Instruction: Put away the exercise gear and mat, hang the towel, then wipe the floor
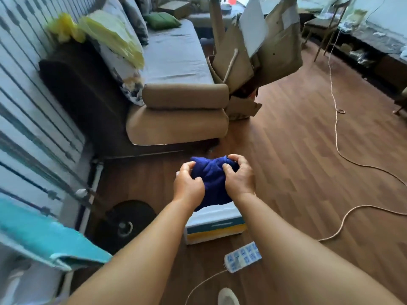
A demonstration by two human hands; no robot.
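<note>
Seen from a head camera looking down, two bare arms reach forward over a brown wood-plank floor [297,150]. Both hands hold a bunched dark blue cloth [212,183] in the air. The left hand [188,183] grips the cloth's left side, fingers curled over the top and thumb tucked against the fabric. The right hand [239,176] grips the right side, fingers curled into the folds. The cloth hangs crumpled between the two hands, its lower edge drooping above a white box with a blue and yellow band [214,225] that lies on the floor.

Just nearer the camera than the box lies a white power strip with blue sockets [242,256]. Left of the box is a round dark object [126,221] on the floor; what it is cannot be told. Beyond the box stands a sofa with tan padded arm cushions and a grey seat [176,80]. Right of the sofa's arm, torn brown cardboard sheets [253,56] stand piled. A pale rope [337,137] trails across the floor, well right of the box. At the near left, a turquoise fabric [44,238] drapes over something.
</note>
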